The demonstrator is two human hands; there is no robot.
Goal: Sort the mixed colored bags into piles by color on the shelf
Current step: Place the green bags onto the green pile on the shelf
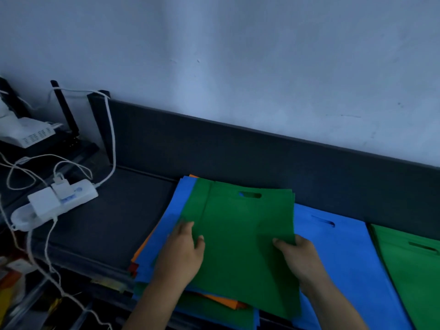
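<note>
Both hands on a green bag (240,234) atop the mixed pile (166,232), left hand (182,252) pinching its left edge, right hand (298,254) gripping its right edge, blue pile (342,253) just right of it, green pile (414,265) beyond, all on the shelf (107,225)

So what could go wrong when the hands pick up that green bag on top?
The left hand and right hand hold the top green bag by its edges, so the blue bag under it might drag along. The mixed stack hangs over the shelf's front edge and could slide off. The bag also has to cross the blue pile to reach the green pile and might nudge it crooked.
</note>
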